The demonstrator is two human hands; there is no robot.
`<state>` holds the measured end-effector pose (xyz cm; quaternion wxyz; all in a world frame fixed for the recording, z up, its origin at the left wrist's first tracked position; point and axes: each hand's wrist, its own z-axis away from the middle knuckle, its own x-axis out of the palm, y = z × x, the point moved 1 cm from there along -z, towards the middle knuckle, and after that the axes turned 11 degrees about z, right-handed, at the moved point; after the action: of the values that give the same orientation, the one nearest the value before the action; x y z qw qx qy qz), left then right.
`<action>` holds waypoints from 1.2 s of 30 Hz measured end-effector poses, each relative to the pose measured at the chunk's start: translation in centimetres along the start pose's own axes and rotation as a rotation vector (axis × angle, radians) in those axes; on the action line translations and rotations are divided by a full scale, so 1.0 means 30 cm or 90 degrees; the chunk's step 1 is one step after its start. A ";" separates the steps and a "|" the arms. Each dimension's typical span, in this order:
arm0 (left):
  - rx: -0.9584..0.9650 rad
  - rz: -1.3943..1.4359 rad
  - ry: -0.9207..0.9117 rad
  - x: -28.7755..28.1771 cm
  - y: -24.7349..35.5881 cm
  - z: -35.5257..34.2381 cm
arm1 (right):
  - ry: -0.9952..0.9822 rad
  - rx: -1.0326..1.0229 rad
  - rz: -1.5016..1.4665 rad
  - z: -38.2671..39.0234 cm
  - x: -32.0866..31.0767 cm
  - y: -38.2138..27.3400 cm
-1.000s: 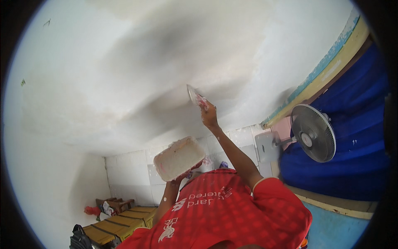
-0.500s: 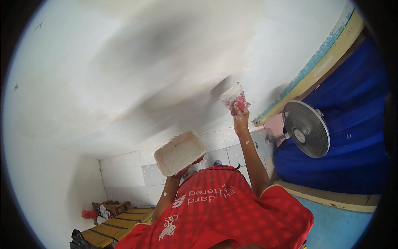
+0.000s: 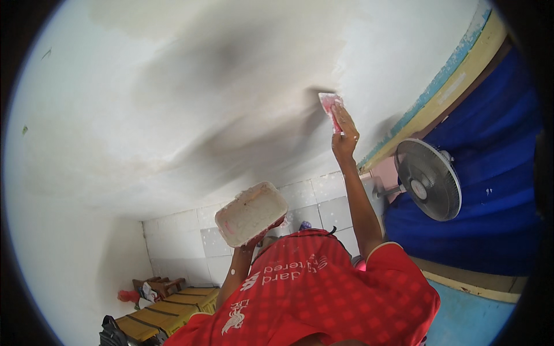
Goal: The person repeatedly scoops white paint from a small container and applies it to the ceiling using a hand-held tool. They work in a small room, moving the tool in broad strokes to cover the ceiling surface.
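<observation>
My left hand (image 3: 250, 243) is closed under a shallow rectangular tub (image 3: 251, 214) and holds it in front of my waist. White putty coats the tub's inside and rim. The tub hides most of that hand's fingers. Farther out and to the right, my right hand (image 3: 346, 137) grips a red putty spreader (image 3: 330, 105) smeared with white. My fingers lie along the spreader's face, and its far edge appears to meet the white wall (image 3: 259, 63). White specks dot both hands or forearms.
A grey fan (image 3: 428, 180) stands at the right, before a blue curtain (image 3: 479, 190). Blue and cream trim (image 3: 441, 86) edges the wall. Pale tiles (image 3: 329, 196) lie below. At the lower left are a yellow slatted piece (image 3: 173, 311), a dark bag (image 3: 112, 331) and a red bundle (image 3: 128, 296).
My right hand has moved up and slightly right along the wall, and the spreader has turned from showing its broad white-coated face to a narrower view. The tub has stayed nearly still.
</observation>
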<state>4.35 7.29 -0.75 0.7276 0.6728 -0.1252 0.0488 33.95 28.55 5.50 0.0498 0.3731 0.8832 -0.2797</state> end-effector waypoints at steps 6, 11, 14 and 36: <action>-0.017 0.235 -0.008 0.008 -0.027 -0.008 | -0.081 -0.060 -0.015 0.077 0.083 -0.056; -0.040 0.458 -0.017 0.006 -0.028 -0.008 | -0.111 0.323 -0.261 0.279 0.202 -0.058; -0.020 0.359 -0.008 -0.001 -0.025 -0.003 | -0.127 0.716 -0.580 0.396 0.217 -0.045; -0.053 0.257 -0.039 -0.067 -0.039 0.042 | -0.010 0.446 -0.144 0.372 0.156 -0.122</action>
<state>2.55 6.14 -2.29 0.7261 0.6045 -0.2816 0.1676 26.74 23.50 -3.58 -0.1053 0.2649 0.7691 -0.5720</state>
